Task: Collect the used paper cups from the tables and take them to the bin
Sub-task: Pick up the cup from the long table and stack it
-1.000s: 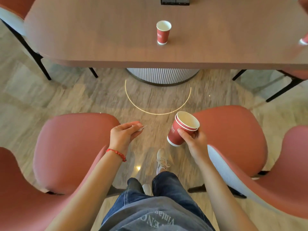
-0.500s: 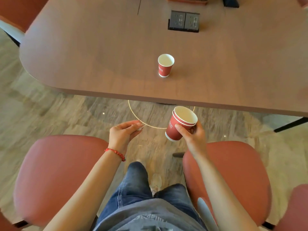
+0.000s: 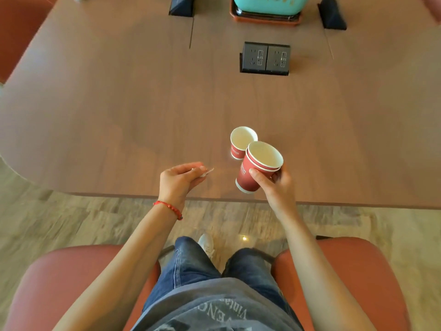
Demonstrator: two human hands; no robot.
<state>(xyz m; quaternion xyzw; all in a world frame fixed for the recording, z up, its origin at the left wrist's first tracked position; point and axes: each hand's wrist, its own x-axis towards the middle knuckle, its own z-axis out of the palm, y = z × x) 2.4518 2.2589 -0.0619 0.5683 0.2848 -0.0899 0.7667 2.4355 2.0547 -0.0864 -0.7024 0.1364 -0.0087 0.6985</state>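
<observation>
A red paper cup (image 3: 239,143) with a white inside stands upright on the brown wooden table (image 3: 119,115), near its front edge. My right hand (image 3: 276,187) grips a stack of two nested red paper cups (image 3: 256,167), tilted, just in front and to the right of the standing cup, partly overlapping it in view. My left hand (image 3: 177,180) hovers over the table edge to the left, fingers curled around a small pale object that I cannot identify.
A black double power socket (image 3: 265,58) is set into the table further back. A teal object on a brown tray (image 3: 265,10) and two dark blocks (image 3: 181,7) lie at the far edge. Red chairs (image 3: 71,283) flank my legs.
I have stepped up to the table between the chairs. Both hands have moved forward over the table edge, and the cup stack in my right hand now sits beside the standing cup.
</observation>
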